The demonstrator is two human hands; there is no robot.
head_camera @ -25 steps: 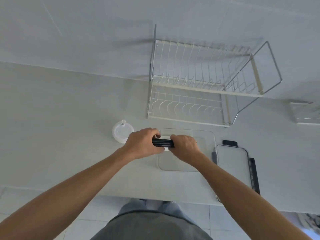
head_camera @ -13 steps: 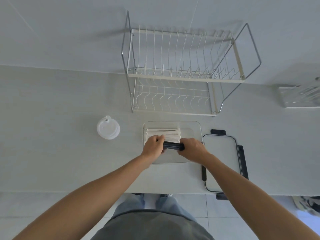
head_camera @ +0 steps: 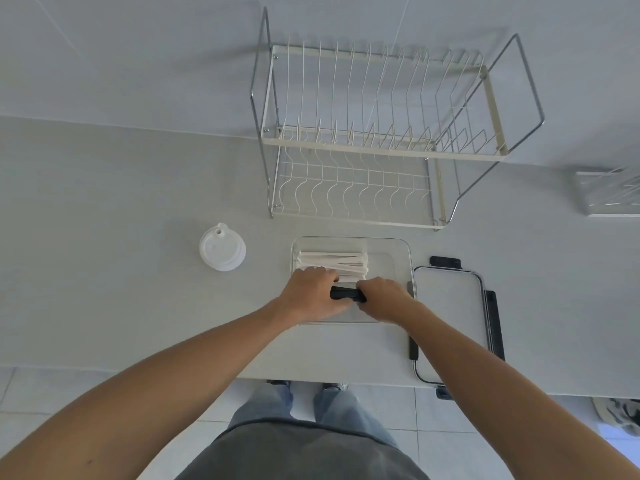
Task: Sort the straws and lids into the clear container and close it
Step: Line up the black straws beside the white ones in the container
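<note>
A clear rectangular container [head_camera: 403, 247] sits on the white counter, with a bundle of white paper-wrapped straws [head_camera: 332, 262] lying in its far half. Over its near half, my left hand [head_camera: 311, 294] and my right hand [head_camera: 382, 297] each grip one end of a bundle of black straws [head_camera: 346, 293], held level. A stack of white cup lids [head_camera: 222, 251] stands on the counter left of the container. The container's lid [head_camera: 450, 317], clear with black clips, lies flat to the right.
A two-tier wire dish rack [head_camera: 381, 147] stands against the wall behind the container. A metal holder [head_camera: 609, 194] sits at the far right. The counter's front edge runs just below my forearms, with tiled floor beyond.
My hands have lowered the black straws slightly into the container's near half. The view has shifted, so the white straws show fully now.
</note>
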